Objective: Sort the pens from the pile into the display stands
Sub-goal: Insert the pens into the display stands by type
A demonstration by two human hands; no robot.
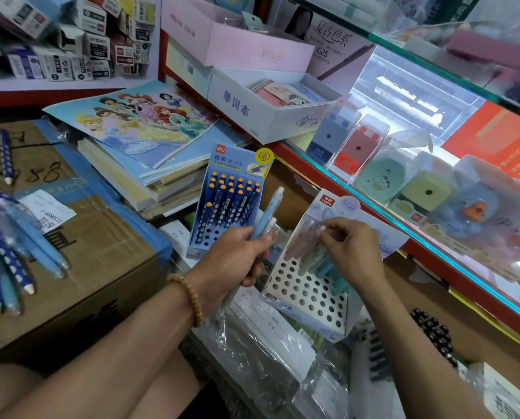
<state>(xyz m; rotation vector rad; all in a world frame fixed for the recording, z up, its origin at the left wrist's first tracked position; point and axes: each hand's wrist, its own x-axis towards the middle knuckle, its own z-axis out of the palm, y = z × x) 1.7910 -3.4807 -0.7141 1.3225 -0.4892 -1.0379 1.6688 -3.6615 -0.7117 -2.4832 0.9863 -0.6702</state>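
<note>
Left hand [237, 252]: grip closed round light blue pens [266, 213]. Right hand [354, 252]: fingertips pinch a pale pen [311, 237] standing in white stand [307, 293] labelled "LANTU". Blue "deli" stand [225, 204] behind holds dotted pens. Pen pile [7, 261] on cardboard box [101, 252], left. White box [252, 113] reads "单词本".

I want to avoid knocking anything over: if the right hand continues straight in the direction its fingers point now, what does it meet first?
The right hand points its fingers left and slightly up. Probably it first meets the pastel pens standing in the white perforated display stand, which its fingertips already seem to touch. Depth is unclear.
</note>
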